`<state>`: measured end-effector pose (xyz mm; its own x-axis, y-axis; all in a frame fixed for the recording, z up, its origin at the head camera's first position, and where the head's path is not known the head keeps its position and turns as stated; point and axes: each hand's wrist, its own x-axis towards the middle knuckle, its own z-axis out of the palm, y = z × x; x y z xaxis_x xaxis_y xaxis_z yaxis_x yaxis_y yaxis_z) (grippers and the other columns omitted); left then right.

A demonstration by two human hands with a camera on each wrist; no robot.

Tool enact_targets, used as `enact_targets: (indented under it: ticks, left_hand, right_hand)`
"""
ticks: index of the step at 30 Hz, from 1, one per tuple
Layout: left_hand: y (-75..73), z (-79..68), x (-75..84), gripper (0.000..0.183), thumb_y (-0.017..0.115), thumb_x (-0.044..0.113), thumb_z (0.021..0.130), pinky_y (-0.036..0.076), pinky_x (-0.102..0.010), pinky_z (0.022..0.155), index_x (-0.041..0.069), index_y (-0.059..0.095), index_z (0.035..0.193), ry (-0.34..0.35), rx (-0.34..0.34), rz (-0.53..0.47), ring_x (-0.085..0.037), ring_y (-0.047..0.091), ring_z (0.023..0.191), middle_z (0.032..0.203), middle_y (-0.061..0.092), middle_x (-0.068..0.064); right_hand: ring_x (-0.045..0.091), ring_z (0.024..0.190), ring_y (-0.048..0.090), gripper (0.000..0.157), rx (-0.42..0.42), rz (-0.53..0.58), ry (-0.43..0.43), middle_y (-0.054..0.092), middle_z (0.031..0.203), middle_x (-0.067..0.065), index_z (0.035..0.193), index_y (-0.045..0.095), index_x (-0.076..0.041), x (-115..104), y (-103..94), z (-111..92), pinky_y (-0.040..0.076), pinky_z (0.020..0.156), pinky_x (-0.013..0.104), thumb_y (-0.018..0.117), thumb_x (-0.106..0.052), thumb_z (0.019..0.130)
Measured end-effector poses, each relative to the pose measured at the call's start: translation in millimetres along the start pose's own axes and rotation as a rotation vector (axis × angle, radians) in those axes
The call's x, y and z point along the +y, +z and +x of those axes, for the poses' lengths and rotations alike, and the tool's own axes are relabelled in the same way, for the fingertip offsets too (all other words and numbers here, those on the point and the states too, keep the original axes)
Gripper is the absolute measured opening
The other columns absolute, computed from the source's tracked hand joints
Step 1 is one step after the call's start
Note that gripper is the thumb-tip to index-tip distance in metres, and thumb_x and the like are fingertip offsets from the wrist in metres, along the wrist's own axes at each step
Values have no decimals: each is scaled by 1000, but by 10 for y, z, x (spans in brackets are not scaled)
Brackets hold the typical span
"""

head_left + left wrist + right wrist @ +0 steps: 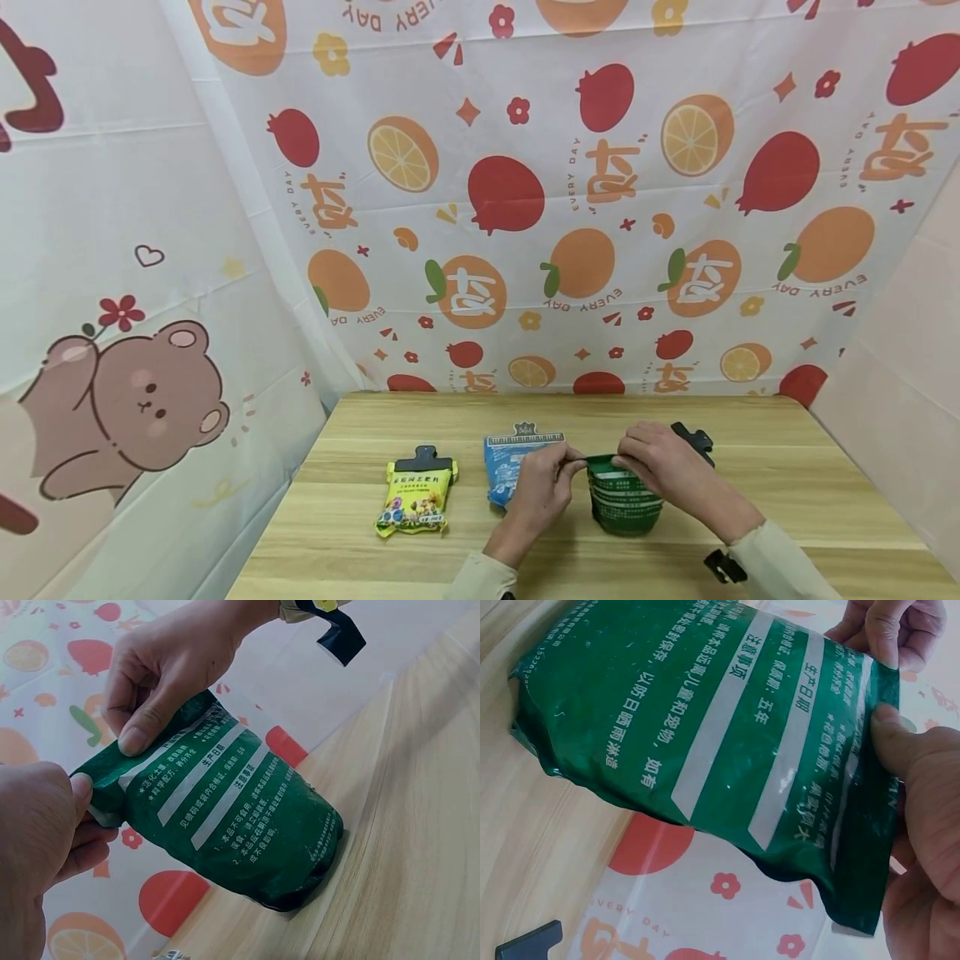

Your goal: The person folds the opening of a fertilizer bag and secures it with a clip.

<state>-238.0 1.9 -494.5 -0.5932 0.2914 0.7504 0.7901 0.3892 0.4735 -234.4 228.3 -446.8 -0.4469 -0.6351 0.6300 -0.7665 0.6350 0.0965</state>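
Note:
A green plastic bag [626, 500] with white printed text and stripes stands upright on the table, its top edge gathered between both hands. My left hand [542, 492] pinches the top left corner between thumb and fingers. Along the same edge, toward the right, my right hand [671, 467] pinches the bag with its thumb on the printed side. In the right wrist view a plain green strip runs along the pinched top of the bag [705, 735]. Behind the right hand lies a black clip [693, 442], partly hidden by that hand.
Left of the hands, a blue bag [501, 467] carries a grey clip [525, 435] on its top; the left hand covers part of it. Farther left lies a yellow bag [414, 504] with a black clip [424, 459]. A printed curtain [570, 317] hangs behind the wooden table [337, 542].

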Motion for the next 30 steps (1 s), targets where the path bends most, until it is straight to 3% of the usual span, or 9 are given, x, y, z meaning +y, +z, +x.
enact_targets:
  ticks: [7, 10, 16, 30]
  left_hand:
    - [-16, 7, 11, 8, 69, 6, 95, 37, -4, 54, 9, 71, 87, -29, -4, -18, 5, 46, 60, 76, 73, -4]
    - [-15, 7, 10, 7, 70, 6, 94, 37, -4, 54, 8, 71, 87, -3, 7, -7, 4, 49, 59, 75, 73, -4]
    - [-4, 6, 0, 8, 71, 3, 92, 39, -3, 55, 7, 70, 85, 38, 26, -1, 3, 50, 58, 74, 72, -4]
    - [-5, 4, 6, 8, 70, 5, 94, 38, -4, 54, 8, 70, 87, 8, 12, -22, 5, 47, 59, 75, 73, -4]
  right_hand:
    - [-1, 78, 52, 22, -72, 23, 45, 59, 84, -12, 88, 68, -20, 4, -84, -46, 52, 68, 22, 82, -5, 82]
    - [0, 80, 54, 24, -83, 24, 58, 60, 86, -12, 90, 69, -20, 3, -112, -74, 54, 69, 23, 82, -2, 81]
    - [-3, 76, 50, 28, -32, 21, 40, 56, 81, -14, 84, 65, -21, 23, -93, -92, 51, 66, 20, 84, -2, 78]
    - [-9, 65, 39, 32, 50, 26, 43, 48, 69, -18, 73, 57, -25, 128, -75, -163, 36, 59, 9, 88, -19, 75]
